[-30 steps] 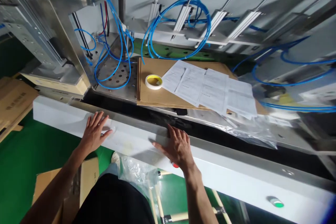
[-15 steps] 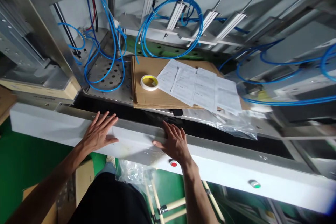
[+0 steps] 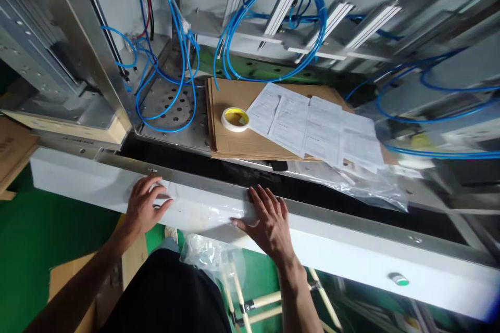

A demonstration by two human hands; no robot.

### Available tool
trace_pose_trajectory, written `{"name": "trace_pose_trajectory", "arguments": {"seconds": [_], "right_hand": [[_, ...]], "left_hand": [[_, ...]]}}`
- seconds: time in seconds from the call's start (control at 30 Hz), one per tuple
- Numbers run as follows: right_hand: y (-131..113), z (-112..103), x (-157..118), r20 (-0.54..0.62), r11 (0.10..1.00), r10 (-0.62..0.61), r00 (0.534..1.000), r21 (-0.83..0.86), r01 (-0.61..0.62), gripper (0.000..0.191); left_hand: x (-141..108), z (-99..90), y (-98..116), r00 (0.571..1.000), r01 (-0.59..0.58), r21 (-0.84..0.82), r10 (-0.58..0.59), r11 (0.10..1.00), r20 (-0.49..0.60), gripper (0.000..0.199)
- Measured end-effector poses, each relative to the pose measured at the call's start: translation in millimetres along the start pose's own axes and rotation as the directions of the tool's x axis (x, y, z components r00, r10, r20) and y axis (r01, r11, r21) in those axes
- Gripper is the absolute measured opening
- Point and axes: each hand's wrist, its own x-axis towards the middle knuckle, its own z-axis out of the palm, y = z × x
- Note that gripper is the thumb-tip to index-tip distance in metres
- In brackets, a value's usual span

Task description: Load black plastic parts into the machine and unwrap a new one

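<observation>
A long white panel [image 3: 339, 239] with a grey metal upper edge crosses the view. My left hand [image 3: 146, 204] is at the panel's left part, fingers curled and apart, with a small dark spot on the panel between thumb and fingers. Farther right, my right hand [image 3: 269, 218] rests on the panel with its fingertips over the metal edge and its thumb spread. Nothing is visible in either hand. Behind the panel, a roll of tape [image 3: 235, 119] and several overlapping printed sheets [image 3: 291, 122] lie on flat brown cardboard [image 3: 234, 145].
Coiled blue tubes [image 3: 230, 57] hang before metal cylinders at the back. Clear plastic [image 3: 375, 190] lies right of the cardboard. A green button [image 3: 399, 279] sits on the panel. Below are a pipe frame [image 3: 265, 301] and cardboard boxes [image 3: 68, 276].
The view has shifted, so the bench appears farther right. My left hand has curled its fingers and moved lower on the panel. My right hand now covers the red button.
</observation>
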Motion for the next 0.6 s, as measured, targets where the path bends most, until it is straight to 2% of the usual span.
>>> {"name": "trace_pose_trajectory", "arguments": {"seconds": [0.17, 0.37, 0.5, 0.6], "right_hand": [[4.6, -1.7, 2.8, 0.006, 1.000, -0.021, 1.000, 0.012, 0.021, 0.100], [8.8, 0.7, 3.3, 0.019, 1.000, -0.009, 1.000, 0.003, 0.009, 0.100], [9.2, 2.8, 3.6, 0.022, 1.000, -0.011, 1.000, -0.006, 0.011, 0.101], [9.2, 3.0, 4.4, 0.018, 1.000, -0.013, 1.000, -0.002, 0.013, 0.099]], "left_hand": [[-4.6, 9.5, -6.2, 0.999, 0.043, -0.047, -0.043, 0.998, 0.015, 0.018], [-1.1, 6.6, -25.1, 0.998, 0.046, -0.123, -0.041, 0.991, 0.037, 0.034], [-3.2, 8.6, -21.8, 0.998, 0.064, -0.151, -0.063, 0.987, 0.011, 0.046], [-7.8, 10.4, -15.6, 0.996, 0.078, -0.097, -0.074, 0.992, 0.052, 0.063]]}}
